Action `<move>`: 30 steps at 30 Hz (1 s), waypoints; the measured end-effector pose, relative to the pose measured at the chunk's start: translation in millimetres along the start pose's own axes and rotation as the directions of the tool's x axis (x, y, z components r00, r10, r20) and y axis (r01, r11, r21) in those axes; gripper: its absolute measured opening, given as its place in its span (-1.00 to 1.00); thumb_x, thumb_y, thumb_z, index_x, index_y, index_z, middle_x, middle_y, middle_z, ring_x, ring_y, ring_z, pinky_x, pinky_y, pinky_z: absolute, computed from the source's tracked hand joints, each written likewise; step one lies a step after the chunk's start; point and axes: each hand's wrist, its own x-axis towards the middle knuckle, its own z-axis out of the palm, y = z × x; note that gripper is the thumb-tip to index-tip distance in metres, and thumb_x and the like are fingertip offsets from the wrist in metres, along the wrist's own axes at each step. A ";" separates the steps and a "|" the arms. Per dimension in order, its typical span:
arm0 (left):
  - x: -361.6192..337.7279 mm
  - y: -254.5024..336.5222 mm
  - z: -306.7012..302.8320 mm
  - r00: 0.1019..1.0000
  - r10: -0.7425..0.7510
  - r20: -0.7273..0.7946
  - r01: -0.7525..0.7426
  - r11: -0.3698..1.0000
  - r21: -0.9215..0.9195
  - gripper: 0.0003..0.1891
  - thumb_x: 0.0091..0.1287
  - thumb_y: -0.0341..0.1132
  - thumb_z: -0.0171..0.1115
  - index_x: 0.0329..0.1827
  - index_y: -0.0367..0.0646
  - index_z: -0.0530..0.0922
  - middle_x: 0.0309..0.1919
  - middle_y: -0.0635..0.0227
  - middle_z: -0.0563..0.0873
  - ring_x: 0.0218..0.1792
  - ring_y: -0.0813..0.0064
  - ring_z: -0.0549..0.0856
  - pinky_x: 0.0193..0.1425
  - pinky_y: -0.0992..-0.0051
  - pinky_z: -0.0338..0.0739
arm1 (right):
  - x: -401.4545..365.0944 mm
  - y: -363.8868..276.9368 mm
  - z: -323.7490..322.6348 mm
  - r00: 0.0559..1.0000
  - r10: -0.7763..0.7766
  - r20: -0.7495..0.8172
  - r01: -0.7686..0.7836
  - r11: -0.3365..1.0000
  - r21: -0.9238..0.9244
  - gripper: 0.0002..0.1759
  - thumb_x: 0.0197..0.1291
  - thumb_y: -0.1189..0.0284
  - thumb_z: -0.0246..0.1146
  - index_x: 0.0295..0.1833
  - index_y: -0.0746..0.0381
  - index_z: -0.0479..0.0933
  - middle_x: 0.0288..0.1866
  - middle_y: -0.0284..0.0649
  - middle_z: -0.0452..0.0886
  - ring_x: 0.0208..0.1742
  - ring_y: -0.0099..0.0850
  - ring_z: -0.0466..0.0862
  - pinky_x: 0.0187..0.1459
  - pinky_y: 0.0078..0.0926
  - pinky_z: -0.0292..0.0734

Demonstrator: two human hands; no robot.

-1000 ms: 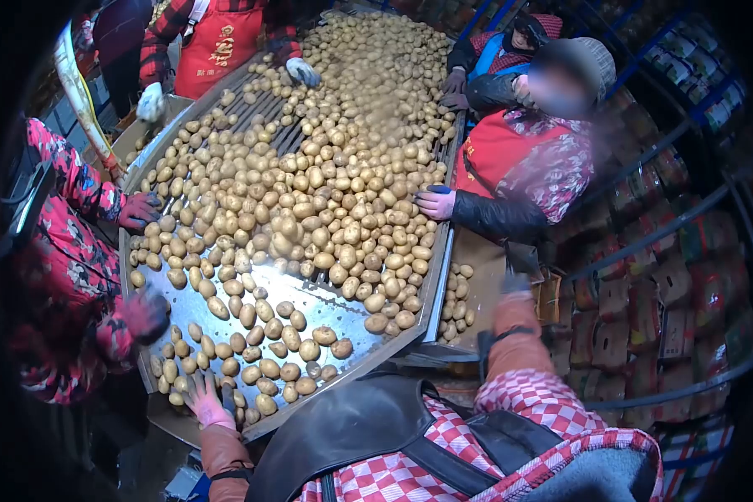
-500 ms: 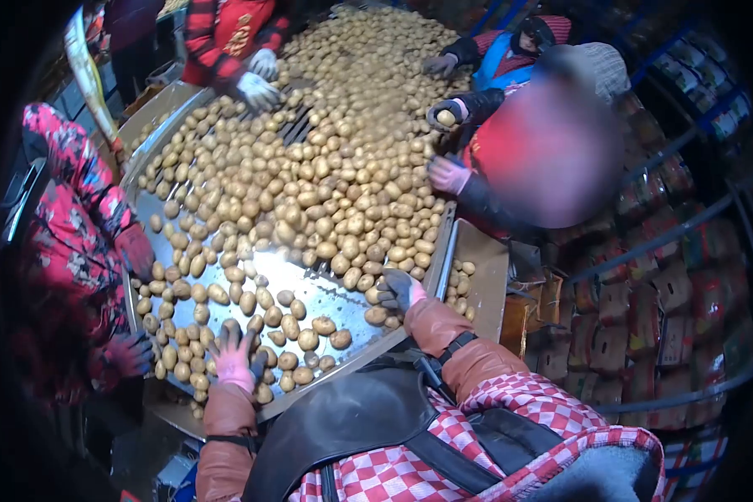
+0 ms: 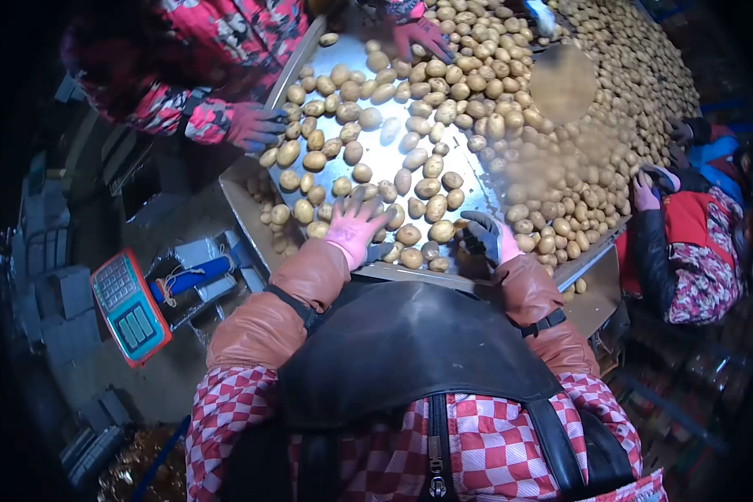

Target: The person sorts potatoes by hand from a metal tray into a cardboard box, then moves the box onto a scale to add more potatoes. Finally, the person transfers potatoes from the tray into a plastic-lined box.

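Both my hands wear pink gloves with grey fingers, at the near edge of a metal sorting table [image 3: 468,171] that carries many potatoes [image 3: 435,207]. My left hand [image 3: 358,226] lies palm down with its fingers spread, touching potatoes by the table's front edge. To its right, my right hand [image 3: 495,238] has loosely bent fingers that stand apart, with no potato visible in them. Some single potatoes [image 3: 410,234] lie between the two hands. Right of my right hand begins the dense potato pile [image 3: 560,209].
A co-worker's gloved hands [image 3: 255,125] are at the table's left side. Another co-worker [image 3: 694,234] stands at the right. A red-framed scale display [image 3: 131,305] is at the lower left. Cardboard [image 3: 598,293] lines the table's right corner.
The view has swung left, bringing the scale into sight. My right hand has moved from the pile's edge toward my left hand. My left hand stays spread over potatoes.
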 end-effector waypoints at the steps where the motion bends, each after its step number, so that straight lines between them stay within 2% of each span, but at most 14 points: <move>1: -2.8 -11.2 -7.1 0.994 0.112 -0.017 -0.112 0.993 -0.025 -0.29 0.25 0.10 0.28 0.47 0.21 0.33 0.53 0.18 0.23 0.53 0.02 0.18 0.50 -0.20 0.02 | 6.4 2.4 -5.8 1.000 0.008 0.013 -0.008 1.000 -0.003 -0.60 0.41 0.31 0.22 0.26 0.26 0.51 -0.12 -0.17 0.70 -0.26 -0.44 0.69 -0.28 -0.49 0.59; 3: -8.7 -27.4 -12.8 0.976 0.217 -0.034 -0.218 0.975 -0.045 -0.31 0.25 0.09 0.27 0.46 0.23 0.34 0.54 0.17 0.22 0.53 0.03 0.18 0.50 -0.21 0.02 | 19.1 6.0 -29.6 0.976 -0.217 -0.006 0.195 0.888 -0.416 -0.65 0.37 0.25 0.27 0.10 0.27 0.61 -0.17 -0.22 0.70 -0.29 -0.53 0.66 -0.29 -0.54 0.55; 5: -14.8 -38.5 -12.9 0.943 -0.271 -0.191 0.257 0.962 -0.096 -0.43 0.28 0.02 0.25 0.37 0.16 0.45 0.46 0.21 0.34 0.48 0.10 0.28 0.45 -0.12 0.11 | 1.9 -21.4 -42.8 0.979 -0.008 -0.204 -0.102 0.848 -0.520 -0.66 0.22 0.19 0.40 -0.08 0.25 0.66 -0.35 -0.28 0.69 -0.34 -0.54 0.62 -0.27 -0.51 0.54; 8: -19.7 -54.1 29.3 0.730 -0.535 -0.425 0.478 0.844 -0.243 -0.48 0.28 0.01 0.25 0.30 0.09 0.51 0.41 0.13 0.40 0.44 0.08 0.33 0.41 -0.08 0.17 | 1.7 -17.0 -50.7 0.922 0.272 -0.275 -0.384 0.562 -0.733 -0.56 0.21 0.19 0.38 0.05 0.29 0.59 -0.18 -0.14 0.71 -0.23 -0.39 0.69 -0.18 -0.42 0.57; 10: -12.8 -27.9 -16.1 0.875 -0.469 -0.119 0.432 0.868 -0.244 -0.46 0.27 -0.01 0.26 0.29 0.04 0.50 0.38 0.06 0.42 0.39 0.05 0.39 0.38 -0.03 0.24 | 5.3 -22.6 -9.7 0.927 0.281 -0.249 -0.341 0.347 -0.874 -0.44 0.16 0.15 0.40 0.14 0.32 0.52 -0.16 -0.08 0.70 -0.21 -0.27 0.70 -0.16 -0.26 0.58; 12: 13.2 -12.9 25.4 0.986 -0.055 -0.158 0.007 0.958 -0.288 -0.42 0.28 -0.03 0.23 0.38 0.08 0.44 0.46 0.15 0.34 0.46 0.07 0.34 0.49 0.00 0.18 | 19.7 -17.6 35.5 0.939 0.290 -0.187 -0.247 0.187 -0.951 -0.39 0.16 0.15 0.41 0.20 0.31 0.47 -0.16 -0.11 0.69 -0.17 -0.29 0.69 -0.14 -0.24 0.59; 15: 28.0 29.9 -36.4 0.875 0.476 -0.090 -0.484 0.850 -0.207 -0.35 0.20 -0.23 0.32 0.42 0.12 0.37 0.45 0.11 0.34 0.53 0.07 0.20 0.60 0.08 0.06 | 70.2 35.6 23.5 0.948 0.250 0.199 0.047 0.506 -0.861 -0.34 0.20 0.18 0.42 0.31 0.26 0.41 -0.16 -0.19 0.65 -0.07 -0.42 0.66 -0.12 -0.34 0.62; 17: 46.5 1.4 -10.4 0.873 0.484 -0.068 -0.484 0.875 0.011 -0.37 0.22 -0.15 0.33 0.39 0.09 0.40 0.43 0.11 0.35 0.52 0.04 0.22 0.58 0.07 0.10 | 60.9 2.7 26.3 0.941 0.206 0.269 0.003 0.789 -0.615 -0.40 0.28 0.28 0.36 0.35 0.27 0.39 -0.03 -0.19 0.64 0.01 -0.40 0.64 -0.03 -0.37 0.62; 19: 32.3 -23.5 -19.4 0.966 0.161 -0.203 -0.234 0.879 -0.416 -0.41 0.24 -0.10 0.31 0.35 0.06 0.43 0.39 0.11 0.39 0.48 0.01 0.27 0.53 0.06 0.17 | 41.6 -53.5 32.2 0.946 0.209 0.249 -0.094 0.908 -0.408 -0.47 0.34 0.37 0.31 0.36 0.31 0.40 0.13 -0.16 0.62 0.12 -0.36 0.62 0.08 -0.40 0.61; 23: -8.0 -63.3 0.2 0.947 -0.056 -0.318 0.027 0.995 -0.096 -0.45 0.23 -0.13 0.31 0.33 0.10 0.46 0.35 0.15 0.44 0.38 -0.04 0.35 0.47 0.03 0.23 | 51.8 -51.5 -9.3 0.985 -0.165 -0.055 0.140 0.941 -0.309 -0.55 0.30 0.29 0.33 0.27 0.16 0.53 -0.12 -0.27 0.69 -0.29 -0.55 0.67 -0.26 -0.54 0.58; 26: -7.2 -56.7 -0.6 0.973 -0.203 -0.109 0.189 0.973 -0.131 -0.42 0.20 -0.21 0.31 0.35 0.14 0.45 0.36 0.17 0.44 0.39 -0.06 0.34 0.46 0.02 0.23 | 77.8 -70.1 -3.1 0.918 -0.325 -0.226 0.122 0.775 -0.620 -0.43 0.22 0.35 0.36 0.34 0.20 0.45 0.11 0.01 0.63 0.12 -0.20 0.64 0.14 -0.33 0.55; 28: -0.9 -40.8 -19.7 0.987 -0.080 -0.140 0.044 0.969 -0.244 -0.38 0.16 -0.27 0.33 0.36 0.12 0.45 0.37 0.15 0.45 0.38 -0.07 0.36 0.45 0.03 0.26 | 95.7 -69.8 19.7 0.749 -0.661 0.041 0.298 0.281 -0.912 -0.24 0.10 0.35 0.41 0.43 0.19 0.32 0.32 0.15 0.44 0.31 0.05 0.48 0.33 -0.17 0.41; 29: 3.7 -33.2 -34.2 0.994 -0.034 -0.101 0.003 0.957 -0.291 -0.40 0.17 -0.31 0.32 0.35 0.10 0.47 0.36 0.15 0.47 0.37 -0.06 0.38 0.44 0.03 0.27 | 90.6 -77.9 34.4 0.980 -0.184 0.074 0.161 0.514 -0.843 -0.14 0.05 0.29 0.44 0.47 0.16 0.26 0.39 0.15 0.35 0.41 0.05 0.37 0.42 -0.11 0.32; 30: 12.8 -30.1 -39.0 0.995 -0.030 -0.097 0.000 0.957 -0.289 -0.40 0.17 -0.31 0.32 0.35 0.10 0.47 0.36 0.15 0.47 0.37 -0.06 0.38 0.44 0.03 0.27 | 92.4 -51.7 51.8 0.919 -0.349 0.181 0.250 0.163 -0.954 -0.08 -0.01 0.25 0.47 0.48 0.14 0.24 0.48 0.08 0.24 0.48 0.02 0.27 0.44 -0.08 0.28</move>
